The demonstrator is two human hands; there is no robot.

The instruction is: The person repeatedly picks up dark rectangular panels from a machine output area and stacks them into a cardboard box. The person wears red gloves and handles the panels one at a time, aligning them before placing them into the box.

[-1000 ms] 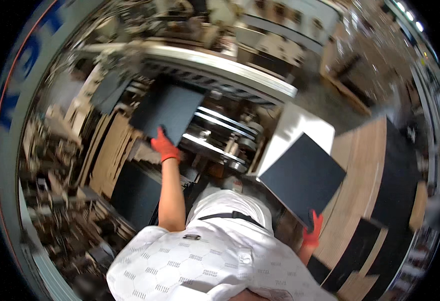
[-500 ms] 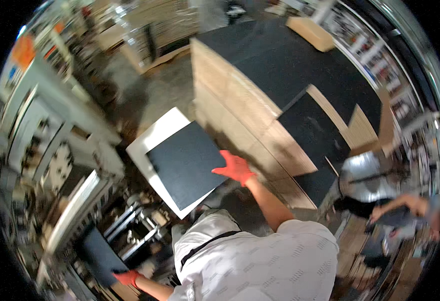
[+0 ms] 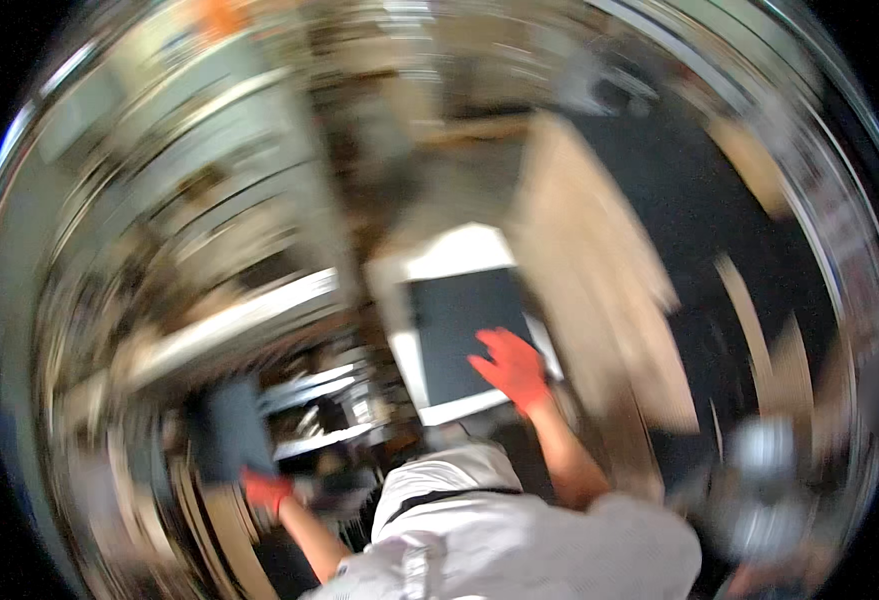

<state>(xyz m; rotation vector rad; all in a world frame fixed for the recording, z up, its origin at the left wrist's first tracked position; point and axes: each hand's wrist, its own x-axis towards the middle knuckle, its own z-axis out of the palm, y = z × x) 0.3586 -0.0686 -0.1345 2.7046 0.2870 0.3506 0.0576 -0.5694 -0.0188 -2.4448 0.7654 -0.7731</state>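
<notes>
No packages, labels, signs or screens can be made out; the view is blurred.

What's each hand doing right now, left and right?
Left hand: red-gloved, gripping the lower edge of a dark panel.
Right hand: red-gloved, fingers spread flat on a dark sheet over a white board.

Heavy rotational motion blur smears the whole frame, strongest toward the fisheye rim, where edges bend and streak. Lighting is moderate and probably overhead. Only the dark panel [image 3: 466,330] and the right hand [image 3: 511,368] near centre remain recognisable; bright streaks glare at upper left.
</notes>
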